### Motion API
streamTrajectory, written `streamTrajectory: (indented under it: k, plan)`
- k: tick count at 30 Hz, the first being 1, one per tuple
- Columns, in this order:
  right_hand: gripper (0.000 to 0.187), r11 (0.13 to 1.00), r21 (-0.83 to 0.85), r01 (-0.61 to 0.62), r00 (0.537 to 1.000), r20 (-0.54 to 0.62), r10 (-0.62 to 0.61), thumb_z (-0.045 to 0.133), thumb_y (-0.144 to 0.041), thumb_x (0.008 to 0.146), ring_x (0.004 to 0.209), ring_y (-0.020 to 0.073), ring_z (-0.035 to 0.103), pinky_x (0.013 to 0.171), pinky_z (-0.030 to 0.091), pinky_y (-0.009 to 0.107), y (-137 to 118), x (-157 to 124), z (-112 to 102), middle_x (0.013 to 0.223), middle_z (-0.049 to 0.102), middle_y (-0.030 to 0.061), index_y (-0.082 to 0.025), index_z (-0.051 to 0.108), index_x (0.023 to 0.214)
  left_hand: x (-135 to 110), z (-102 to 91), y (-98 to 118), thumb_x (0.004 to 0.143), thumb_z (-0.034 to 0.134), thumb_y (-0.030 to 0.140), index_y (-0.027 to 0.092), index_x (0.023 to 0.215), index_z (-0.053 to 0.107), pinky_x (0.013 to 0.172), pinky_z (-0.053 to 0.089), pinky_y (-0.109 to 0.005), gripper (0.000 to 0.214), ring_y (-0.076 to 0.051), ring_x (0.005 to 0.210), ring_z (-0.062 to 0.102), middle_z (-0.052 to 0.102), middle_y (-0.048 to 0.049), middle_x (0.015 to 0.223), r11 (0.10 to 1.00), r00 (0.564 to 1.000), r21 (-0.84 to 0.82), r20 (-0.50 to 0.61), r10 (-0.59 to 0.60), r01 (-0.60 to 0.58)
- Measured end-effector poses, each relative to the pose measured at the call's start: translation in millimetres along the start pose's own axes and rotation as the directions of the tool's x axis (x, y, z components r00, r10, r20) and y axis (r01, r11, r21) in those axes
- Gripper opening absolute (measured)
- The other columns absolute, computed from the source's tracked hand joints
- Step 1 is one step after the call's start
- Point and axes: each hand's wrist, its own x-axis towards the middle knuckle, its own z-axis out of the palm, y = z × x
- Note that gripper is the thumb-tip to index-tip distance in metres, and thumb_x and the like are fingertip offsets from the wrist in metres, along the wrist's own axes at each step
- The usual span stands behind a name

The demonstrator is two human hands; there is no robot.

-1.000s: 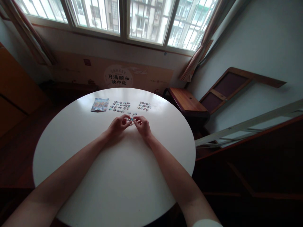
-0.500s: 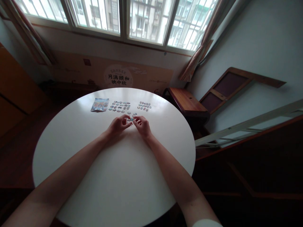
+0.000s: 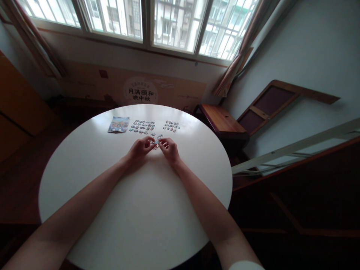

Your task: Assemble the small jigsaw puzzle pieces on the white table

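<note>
Over the round white table [image 3: 135, 210], my left hand [image 3: 141, 146] and my right hand [image 3: 169, 148] almost meet at the fingertips. Between them is a small bluish jigsaw puzzle piece [image 3: 156, 142], pinched from both sides. Loose pieces lie just under and behind my fingers, partly hidden by them. Farther back, several puzzle pieces [image 3: 142, 126] are laid out in rows on the left. A smaller group of pieces [image 3: 171, 126] sits to the right of these. Left of the rows lies a colourful printed packet [image 3: 119, 124], flat on the table.
Beyond the table's right far edge stands a wooden bench [image 3: 222, 118]. A dark wooden framed piece [image 3: 270, 105] leans against the right wall. Barred windows [image 3: 174, 26] and a printed banner [image 3: 174, 88] are at the back.
My hands stay in nearly the same place. The piece between my fingertips has turned slightly and looks paler than before.
</note>
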Motion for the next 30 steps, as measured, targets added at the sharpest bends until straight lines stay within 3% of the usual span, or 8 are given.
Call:
streamTrajectory:
  k: [30]
  plan:
    - [0.012,0.998,-0.062,-0.004,0.999,0.038,0.006,0.057,-0.021,0.082,0.069,0.0107,0.059,0.062,0.049,0.022,-2.2,0.1,-0.5,0.085,0.063,0.0042,-0.016,0.067,0.087,-0.9,-1.3,5.7,0.083,0.053,0.038,0.016,0.089,0.060,0.047,0.028,-0.020,0.024,-0.007,0.044,0.037,0.040,0.0074,0.049,1.000,1.000,0.013,-0.006,0.002,-0.002]
